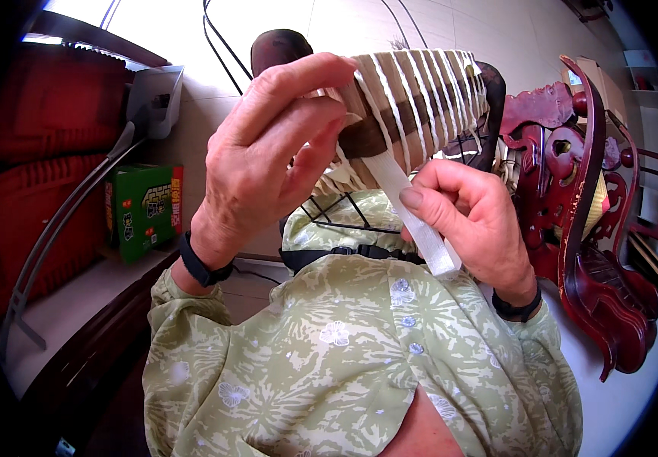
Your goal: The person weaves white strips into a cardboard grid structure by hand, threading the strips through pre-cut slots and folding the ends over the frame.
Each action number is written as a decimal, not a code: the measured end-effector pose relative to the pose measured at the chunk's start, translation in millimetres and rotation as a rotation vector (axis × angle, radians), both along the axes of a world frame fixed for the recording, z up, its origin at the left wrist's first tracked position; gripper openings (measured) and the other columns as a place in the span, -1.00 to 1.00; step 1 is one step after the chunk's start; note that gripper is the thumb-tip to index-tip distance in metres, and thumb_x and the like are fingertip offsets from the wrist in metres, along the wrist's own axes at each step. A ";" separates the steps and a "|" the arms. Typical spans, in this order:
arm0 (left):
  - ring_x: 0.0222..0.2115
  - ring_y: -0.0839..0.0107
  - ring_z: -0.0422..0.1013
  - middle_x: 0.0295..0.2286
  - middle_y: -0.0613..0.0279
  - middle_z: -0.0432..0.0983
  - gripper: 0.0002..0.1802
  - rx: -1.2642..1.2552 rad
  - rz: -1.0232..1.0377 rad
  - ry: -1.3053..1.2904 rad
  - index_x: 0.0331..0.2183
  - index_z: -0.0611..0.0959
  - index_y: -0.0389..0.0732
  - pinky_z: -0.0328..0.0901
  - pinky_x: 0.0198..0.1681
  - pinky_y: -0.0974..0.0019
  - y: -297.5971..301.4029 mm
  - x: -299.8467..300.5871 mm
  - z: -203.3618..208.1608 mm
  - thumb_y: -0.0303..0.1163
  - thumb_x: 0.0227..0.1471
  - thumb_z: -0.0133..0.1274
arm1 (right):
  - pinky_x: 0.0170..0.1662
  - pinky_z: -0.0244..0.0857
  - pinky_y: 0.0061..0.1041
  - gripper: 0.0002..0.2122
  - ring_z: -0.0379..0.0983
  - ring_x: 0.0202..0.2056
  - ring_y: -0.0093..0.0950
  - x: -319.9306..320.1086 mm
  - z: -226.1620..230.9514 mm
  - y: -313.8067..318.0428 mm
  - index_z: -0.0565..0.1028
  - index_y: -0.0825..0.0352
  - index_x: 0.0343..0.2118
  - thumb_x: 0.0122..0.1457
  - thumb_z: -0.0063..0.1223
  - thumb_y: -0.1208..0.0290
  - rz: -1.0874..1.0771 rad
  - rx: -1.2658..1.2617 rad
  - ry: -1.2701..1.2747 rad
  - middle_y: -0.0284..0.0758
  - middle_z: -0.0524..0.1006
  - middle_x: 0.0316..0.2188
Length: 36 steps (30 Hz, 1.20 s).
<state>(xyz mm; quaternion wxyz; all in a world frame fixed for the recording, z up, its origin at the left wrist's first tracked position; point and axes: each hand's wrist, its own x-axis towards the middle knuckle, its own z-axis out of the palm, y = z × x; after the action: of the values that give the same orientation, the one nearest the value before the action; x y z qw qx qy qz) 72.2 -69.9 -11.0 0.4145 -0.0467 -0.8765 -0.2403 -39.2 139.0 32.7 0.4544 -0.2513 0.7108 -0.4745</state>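
In front of my chest is a tan, slatted basket-like piece (426, 114), tilted, with white twisted cords (413, 87) running across its slats. A darker brown band (365, 135) crosses them. My left hand (249, 152) grips its left end, index finger along the upper edge, the other fingers curled. Between the thumb and bent fingers of my right hand (477, 217), a flat white strip (390, 174) is pinched. It runs up to the brown band, and its lower end hangs past the hand. Black wire bars (353, 215) show underneath, over my lap.
Dark red carved wooden furniture (584, 228) stands close on my right, with a cardboard box (603, 87) behind it. Red cushions (55, 99), a green box (142, 209), a grey-white bin (163, 95) and a curved metal bar (62, 209) are at the left.
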 end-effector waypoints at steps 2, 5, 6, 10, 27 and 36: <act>-0.26 0.24 0.54 -0.17 0.11 0.57 -0.76 0.007 0.007 0.028 -0.39 0.62 -0.33 0.48 -0.27 0.32 0.4 -4.8 -1.7 -0.74 -0.22 0.21 | -0.51 0.24 -0.61 -0.86 0.37 -0.55 -0.76 6.2 5.1 -5.1 0.51 0.44 -0.37 0.23 0.17 0.47 -0.089 -0.001 -0.067 -0.37 0.54 -0.63; -0.27 0.26 0.54 -0.18 0.11 0.57 -0.77 0.026 0.021 0.034 -0.39 0.62 -0.32 0.48 -0.28 0.32 3.5 -6.4 -1.2 -0.74 -0.20 0.21 | -0.52 0.24 -0.64 -0.88 0.35 -0.58 -0.78 20.8 -0.7 -10.4 0.52 0.44 -0.34 0.18 0.22 0.50 -0.091 -0.153 0.294 -0.42 0.53 -0.66; -0.26 0.26 0.54 -0.18 0.12 0.57 -0.78 0.034 0.026 0.032 -0.40 0.63 -0.32 0.48 -0.28 0.32 4.2 -5.9 -0.4 -0.74 -0.20 0.21 | -0.52 0.24 -0.65 -0.88 0.36 -0.59 -0.78 23.6 -1.5 -13.1 0.52 0.44 -0.33 0.17 0.23 0.51 -0.115 -0.120 0.263 -0.43 0.53 -0.66; -0.23 0.26 0.54 -0.17 0.11 0.57 -0.76 0.032 0.042 0.014 -0.38 0.64 -0.31 0.48 -0.24 0.34 3.0 -3.8 -0.2 -0.75 -0.20 0.22 | -0.45 0.25 -0.75 -0.89 0.44 -0.51 -0.76 21.6 9.9 -15.8 0.55 0.45 -0.26 0.21 0.18 0.53 -0.143 -0.012 -0.007 -0.44 0.58 -0.49; 0.09 0.04 0.42 -0.16 0.20 0.64 -0.62 -0.175 -0.184 -0.346 -0.21 0.71 -0.15 0.14 0.24 -0.12 18.9 -7.5 23.4 -0.08 0.04 0.17 | -0.25 0.41 -0.65 -0.84 0.55 -0.32 -0.64 -41.3 18.8 44.3 0.51 0.48 -0.23 0.17 0.22 0.56 0.356 -0.126 -0.658 -0.33 0.62 -0.37; -0.15 0.07 0.60 -0.32 0.15 0.67 -0.76 -0.264 -0.111 -0.189 -0.19 0.68 -0.27 0.35 0.10 -0.12 31.6 -27.5 13.5 -0.38 0.18 0.02 | -0.24 0.52 -0.36 -0.58 0.64 -0.27 -0.25 -46.8 18.1 57.7 0.44 0.73 -0.06 0.00 0.32 0.75 0.373 -0.319 -0.877 0.05 0.62 -0.34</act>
<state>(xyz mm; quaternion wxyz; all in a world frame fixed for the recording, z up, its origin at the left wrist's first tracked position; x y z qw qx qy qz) 44.7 -38.4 2.5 0.3067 -0.1261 -0.9316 -0.1490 -86.0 196.7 50.8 0.7433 -0.2174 0.3143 -0.5491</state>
